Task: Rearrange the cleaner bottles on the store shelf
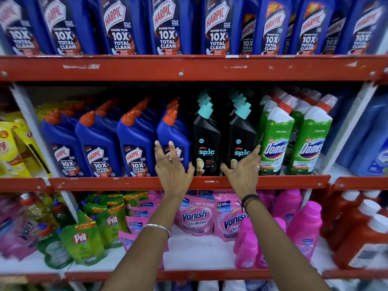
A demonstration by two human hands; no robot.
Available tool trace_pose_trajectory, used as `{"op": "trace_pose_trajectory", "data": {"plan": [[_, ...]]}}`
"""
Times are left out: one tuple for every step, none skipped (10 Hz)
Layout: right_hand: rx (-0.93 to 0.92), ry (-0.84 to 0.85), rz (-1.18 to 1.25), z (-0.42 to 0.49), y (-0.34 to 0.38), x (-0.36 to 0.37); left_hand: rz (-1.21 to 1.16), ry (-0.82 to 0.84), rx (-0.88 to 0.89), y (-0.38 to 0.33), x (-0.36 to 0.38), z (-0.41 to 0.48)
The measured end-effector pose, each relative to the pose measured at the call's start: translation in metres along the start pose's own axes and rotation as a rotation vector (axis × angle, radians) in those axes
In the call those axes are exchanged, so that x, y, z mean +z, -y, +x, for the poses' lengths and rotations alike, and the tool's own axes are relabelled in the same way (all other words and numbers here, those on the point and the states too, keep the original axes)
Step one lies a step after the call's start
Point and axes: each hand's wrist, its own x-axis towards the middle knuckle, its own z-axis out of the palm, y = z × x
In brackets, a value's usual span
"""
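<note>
Head view: spread hands (207,166) flanking bottles (223,141).

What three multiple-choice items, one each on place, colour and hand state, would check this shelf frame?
1. Where do the black Spic bottles stand?
A. Between the blue Harpic bottles and the green Domex bottles
B. On the top shelf
C. Beside the Vanish pouches

2. What colour are the Spic caps?
A. Orange
B. Teal
C. White

3. What are the hands doing?
A. Both lifting bottles
B. Both open, fingers spread
C. Both resting below

Answers: 1 A, the black pair sits mid-shelf between blue and green rows. 2 B, the caps are teal. 3 B, the left hand and right hand are spread at the bottles, gripping nothing.
</note>
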Motion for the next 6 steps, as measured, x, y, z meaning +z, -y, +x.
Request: {"op": "trace_pose_trajectory", "data": {"plan": [[-0.013, 0.003, -0.020, 0.000, 0.000, -0.001, 0.029, 0.055, -0.045, -0.004, -0.002, 0.002], [-0.016, 0.019, -0.047, 0.000, 0.000, -0.003, 0.048, 0.084, -0.039, -0.004, -0.003, 0.005], [-0.020, 0.018, -0.055, 0.001, 0.001, -0.003, 0.041, 0.088, -0.021, -0.001, -0.004, 0.005], [0.008, 0.033, -0.063, -0.003, 0.005, -0.007, 0.053, 0.125, -0.024, -0.001, -0.008, 0.004], [0.025, 0.033, -0.037, -0.005, 0.006, -0.008, 0.029, 0.139, -0.010, 0.002, -0.012, 0.002], [0.014, -0.019, -0.019, -0.017, 0.006, -0.016, -0.012, 0.079, 0.078, 0.004, -0.023, -0.005]]}}
